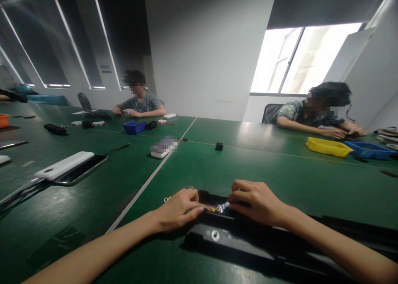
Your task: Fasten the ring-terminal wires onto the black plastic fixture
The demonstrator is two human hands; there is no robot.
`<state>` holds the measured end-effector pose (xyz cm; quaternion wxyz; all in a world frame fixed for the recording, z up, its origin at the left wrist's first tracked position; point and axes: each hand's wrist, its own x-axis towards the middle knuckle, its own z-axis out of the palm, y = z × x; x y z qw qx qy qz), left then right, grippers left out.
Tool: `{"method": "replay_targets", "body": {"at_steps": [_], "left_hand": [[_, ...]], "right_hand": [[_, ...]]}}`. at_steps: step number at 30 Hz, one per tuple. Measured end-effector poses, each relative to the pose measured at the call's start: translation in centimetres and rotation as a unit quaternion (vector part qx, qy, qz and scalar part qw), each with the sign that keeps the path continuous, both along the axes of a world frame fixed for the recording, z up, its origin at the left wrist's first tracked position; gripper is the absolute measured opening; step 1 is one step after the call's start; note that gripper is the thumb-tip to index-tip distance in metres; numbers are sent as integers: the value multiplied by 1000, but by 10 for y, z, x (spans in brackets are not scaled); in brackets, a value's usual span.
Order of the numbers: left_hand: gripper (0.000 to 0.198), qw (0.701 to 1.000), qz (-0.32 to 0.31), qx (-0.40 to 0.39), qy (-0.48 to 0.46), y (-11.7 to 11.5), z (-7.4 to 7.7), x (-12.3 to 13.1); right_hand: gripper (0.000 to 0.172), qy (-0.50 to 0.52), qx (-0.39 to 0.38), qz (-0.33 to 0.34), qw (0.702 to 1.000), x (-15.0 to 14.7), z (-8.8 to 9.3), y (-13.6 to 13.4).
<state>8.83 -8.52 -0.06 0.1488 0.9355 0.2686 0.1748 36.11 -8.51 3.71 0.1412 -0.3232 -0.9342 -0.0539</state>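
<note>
Left hand (182, 210): thumb and fingertips pinched narrow on a thin lead (209, 209), dark then yellow toward its end, at the far left end of the long black housing (238, 236). Right hand (256, 203): fingers bunched on a shiny metal piece (224, 206), ring-shaped at its left tip, also over the housing's left end; lead and metal meet between the hands, exact kind of metal part too small to tell. Pale round disc (215, 235) sits on the housing's near face, left end. Small ring ends (166, 200) poke out by the left hand, left of the housing. Housing lies on the green table (192, 168), running off to the right. Beyond the housing: small black cube (219, 146). Left of and beyond it: white power bank (66, 165) with a dark phone (82, 170) alongside, plus a blue bin (134, 127) farther off. Right of and beyond it: yellow tray (328, 148) next to a blue tray (370, 150). Two co-workers seated past the housing, one left (144, 105), one right (294, 115).
</note>
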Motion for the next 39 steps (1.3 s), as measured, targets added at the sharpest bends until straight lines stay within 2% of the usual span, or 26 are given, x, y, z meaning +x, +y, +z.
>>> {"method": "replay_targets", "body": {"at_steps": [11,39], "left_hand": [[65,999,23,-34,-5,-3,7,2],[63,998,29,-55,-2,-5,11,3]], "right_hand": [[18,-3,2,2,1000,0,0,-1],[17,-7,0,-5,1000,0,-1,-1]]}}
